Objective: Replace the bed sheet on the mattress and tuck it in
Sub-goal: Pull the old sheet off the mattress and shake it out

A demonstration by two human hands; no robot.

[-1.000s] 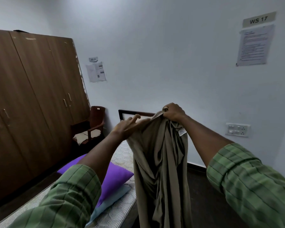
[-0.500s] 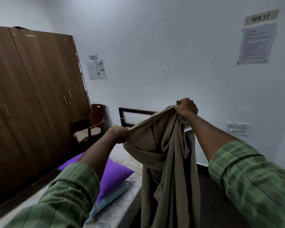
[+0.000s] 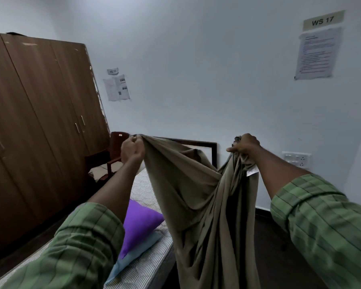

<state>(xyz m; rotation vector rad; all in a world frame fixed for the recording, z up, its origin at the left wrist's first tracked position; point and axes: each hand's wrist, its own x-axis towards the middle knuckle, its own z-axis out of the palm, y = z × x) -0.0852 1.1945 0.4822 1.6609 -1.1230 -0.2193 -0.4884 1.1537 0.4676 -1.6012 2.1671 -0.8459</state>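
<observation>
- Left hand (image 3: 132, 150): fingers curled tight, pinching one bunched edge of the bed sheet (image 3: 198, 205); raised high, likely to let the cloth hang free of the bed.
- Right hand (image 3: 244, 145): fingers closed round a second gathered bunch of the same edge; small white label (image 3: 252, 171) dangling just beneath the knuckles.
- Bed sheet: olive-tan, stretched loosely between the two fists, sagging in the middle, the rest falling in long folds below both hands; not yet on the bed.
- Mattress (image 3: 143, 270): striped, bare, below and beyond the left fingers.
- Purple pillow (image 3: 141, 224) atop a pale blue pillow (image 3: 133, 253): under the left forearm, lying on the mattress; probably needing removal before spreading.
- Judged step: opening out the sheet, seeking its corners.
</observation>
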